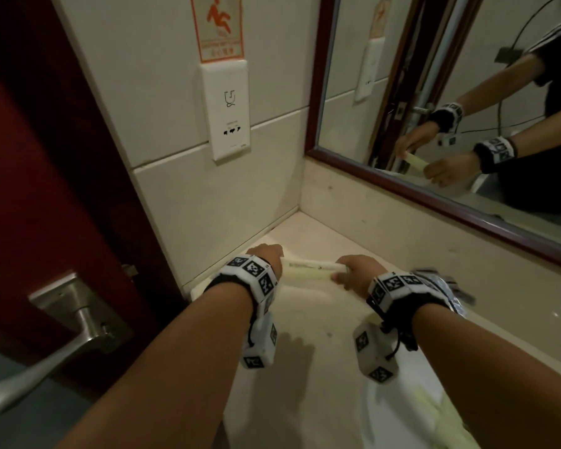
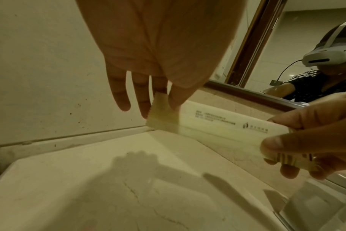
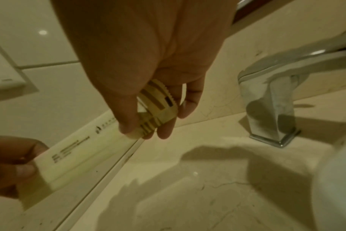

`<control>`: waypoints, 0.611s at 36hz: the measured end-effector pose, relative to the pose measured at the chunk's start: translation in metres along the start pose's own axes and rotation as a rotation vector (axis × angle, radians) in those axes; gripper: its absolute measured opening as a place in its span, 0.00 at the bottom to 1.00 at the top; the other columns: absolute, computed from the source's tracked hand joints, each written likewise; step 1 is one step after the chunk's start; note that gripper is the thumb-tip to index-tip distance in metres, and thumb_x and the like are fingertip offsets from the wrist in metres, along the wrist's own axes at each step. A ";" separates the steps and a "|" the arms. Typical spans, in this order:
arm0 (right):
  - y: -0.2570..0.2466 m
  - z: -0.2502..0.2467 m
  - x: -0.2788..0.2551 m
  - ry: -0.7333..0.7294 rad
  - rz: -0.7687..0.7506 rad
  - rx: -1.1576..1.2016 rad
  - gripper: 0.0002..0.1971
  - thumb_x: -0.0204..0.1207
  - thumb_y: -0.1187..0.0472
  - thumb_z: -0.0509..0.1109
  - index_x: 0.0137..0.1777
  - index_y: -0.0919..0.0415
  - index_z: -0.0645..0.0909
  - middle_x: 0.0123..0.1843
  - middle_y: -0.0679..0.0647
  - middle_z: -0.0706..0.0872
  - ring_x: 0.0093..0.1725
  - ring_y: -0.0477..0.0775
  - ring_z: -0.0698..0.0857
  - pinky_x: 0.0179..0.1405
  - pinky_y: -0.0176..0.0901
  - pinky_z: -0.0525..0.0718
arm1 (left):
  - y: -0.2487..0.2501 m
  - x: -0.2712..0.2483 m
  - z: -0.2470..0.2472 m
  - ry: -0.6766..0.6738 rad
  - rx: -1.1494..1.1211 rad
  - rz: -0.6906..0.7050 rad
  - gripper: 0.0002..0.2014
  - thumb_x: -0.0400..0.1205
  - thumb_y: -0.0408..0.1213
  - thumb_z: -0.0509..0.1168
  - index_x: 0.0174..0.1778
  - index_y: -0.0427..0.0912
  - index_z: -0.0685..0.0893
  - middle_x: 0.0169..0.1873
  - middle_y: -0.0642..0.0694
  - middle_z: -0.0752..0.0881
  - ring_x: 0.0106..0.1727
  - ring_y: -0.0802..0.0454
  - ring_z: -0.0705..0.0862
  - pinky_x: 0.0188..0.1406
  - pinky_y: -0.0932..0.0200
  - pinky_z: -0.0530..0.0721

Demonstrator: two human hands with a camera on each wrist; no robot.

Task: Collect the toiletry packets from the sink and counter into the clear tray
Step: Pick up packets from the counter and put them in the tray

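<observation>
A long pale packet (image 1: 308, 268) is held above the bench (image 1: 321, 322) at frame centre, its ends pinched by the left hand (image 1: 266, 254) and the right hand (image 1: 357, 270), both grips clamped.

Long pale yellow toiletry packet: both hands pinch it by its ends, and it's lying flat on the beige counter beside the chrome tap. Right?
Not quite. The long pale yellow toiletry packet is held up in the air, not lying on the beige counter; the left wrist view shows its shadow below. The left hand and right hand pinch its ends, near the chrome tap.
</observation>
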State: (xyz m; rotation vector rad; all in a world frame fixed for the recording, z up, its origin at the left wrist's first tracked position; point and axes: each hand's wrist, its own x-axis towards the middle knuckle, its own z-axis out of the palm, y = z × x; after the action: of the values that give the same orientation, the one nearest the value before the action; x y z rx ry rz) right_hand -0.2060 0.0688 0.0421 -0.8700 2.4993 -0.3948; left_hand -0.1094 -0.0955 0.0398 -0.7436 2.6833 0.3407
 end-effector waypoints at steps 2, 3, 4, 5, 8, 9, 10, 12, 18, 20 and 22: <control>0.001 -0.001 -0.007 0.043 0.035 0.102 0.07 0.80 0.58 0.66 0.54 0.57 0.81 0.43 0.54 0.83 0.43 0.54 0.81 0.34 0.39 0.74 | 0.001 -0.002 -0.001 0.022 -0.012 -0.015 0.17 0.84 0.32 0.58 0.69 0.38 0.77 0.66 0.39 0.81 0.66 0.43 0.81 0.63 0.56 0.78; 0.001 -0.002 -0.010 0.065 0.058 0.158 0.04 0.80 0.59 0.65 0.52 0.55 0.79 0.42 0.55 0.84 0.41 0.54 0.82 0.31 0.37 0.73 | 0.002 -0.004 -0.002 0.035 -0.024 -0.020 0.17 0.85 0.31 0.57 0.70 0.38 0.77 0.67 0.40 0.81 0.65 0.45 0.81 0.62 0.56 0.78; 0.001 -0.003 -0.013 0.089 0.081 0.204 0.02 0.80 0.60 0.63 0.50 0.53 0.77 0.41 0.55 0.85 0.40 0.55 0.82 0.30 0.36 0.73 | 0.003 -0.006 -0.002 0.046 -0.040 -0.026 0.17 0.85 0.30 0.57 0.70 0.38 0.77 0.67 0.40 0.81 0.63 0.46 0.82 0.60 0.56 0.78; 0.000 -0.004 -0.017 0.113 0.101 0.237 0.03 0.81 0.61 0.62 0.49 0.53 0.76 0.40 0.55 0.86 0.38 0.55 0.82 0.28 0.36 0.73 | 0.003 -0.008 -0.002 0.056 -0.053 -0.028 0.17 0.85 0.30 0.57 0.70 0.38 0.77 0.68 0.40 0.81 0.62 0.47 0.82 0.59 0.56 0.78; -0.004 -0.009 -0.027 0.146 0.140 0.278 0.05 0.81 0.63 0.60 0.48 0.54 0.76 0.39 0.57 0.86 0.36 0.55 0.83 0.26 0.36 0.73 | 0.002 -0.018 -0.004 0.056 -0.047 0.005 0.16 0.83 0.31 0.58 0.68 0.41 0.77 0.66 0.41 0.82 0.64 0.43 0.82 0.63 0.53 0.79; -0.005 -0.011 -0.029 0.154 0.149 0.286 0.05 0.81 0.63 0.60 0.48 0.54 0.76 0.39 0.58 0.86 0.36 0.56 0.83 0.26 0.37 0.74 | 0.003 -0.020 -0.004 0.057 -0.041 0.017 0.16 0.82 0.32 0.59 0.66 0.42 0.77 0.64 0.42 0.82 0.63 0.43 0.83 0.62 0.52 0.80; -0.006 -0.013 -0.032 0.163 0.156 0.292 0.05 0.81 0.64 0.60 0.48 0.55 0.76 0.39 0.58 0.86 0.36 0.57 0.83 0.27 0.37 0.74 | 0.002 -0.022 -0.006 0.055 -0.036 0.024 0.16 0.81 0.33 0.60 0.65 0.43 0.77 0.64 0.42 0.83 0.62 0.43 0.83 0.61 0.52 0.81; -0.009 -0.016 -0.039 0.175 0.169 0.296 0.04 0.81 0.64 0.61 0.48 0.55 0.76 0.40 0.59 0.85 0.38 0.57 0.83 0.27 0.37 0.75 | 0.004 -0.027 -0.009 0.062 -0.034 0.043 0.16 0.81 0.34 0.60 0.66 0.42 0.76 0.64 0.42 0.82 0.62 0.43 0.83 0.61 0.52 0.80; -0.006 -0.020 -0.063 0.211 0.219 0.279 0.04 0.80 0.64 0.61 0.47 0.56 0.76 0.41 0.59 0.85 0.35 0.58 0.83 0.23 0.36 0.75 | 0.018 -0.040 -0.023 0.073 -0.041 0.112 0.17 0.86 0.32 0.54 0.70 0.36 0.75 0.68 0.38 0.80 0.67 0.42 0.80 0.61 0.55 0.78; -0.003 -0.022 -0.076 0.215 0.240 0.264 0.04 0.80 0.64 0.60 0.48 0.56 0.75 0.40 0.59 0.85 0.29 0.56 0.81 0.16 0.31 0.74 | 0.026 -0.048 -0.027 0.085 -0.065 0.131 0.16 0.87 0.32 0.53 0.69 0.35 0.77 0.67 0.38 0.81 0.67 0.42 0.81 0.56 0.56 0.76; 0.003 -0.026 -0.091 0.215 0.264 0.260 0.03 0.79 0.62 0.61 0.47 0.56 0.76 0.41 0.59 0.86 0.32 0.57 0.83 0.24 0.35 0.83 | 0.037 -0.056 -0.029 0.106 -0.074 0.157 0.16 0.87 0.32 0.52 0.69 0.35 0.77 0.67 0.37 0.81 0.67 0.42 0.81 0.56 0.56 0.76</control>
State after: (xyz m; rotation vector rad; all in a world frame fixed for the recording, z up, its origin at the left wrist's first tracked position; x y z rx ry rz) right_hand -0.1576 0.1326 0.0928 -0.4077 2.6324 -0.7345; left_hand -0.0906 -0.0483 0.0924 -0.5873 2.8511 0.4530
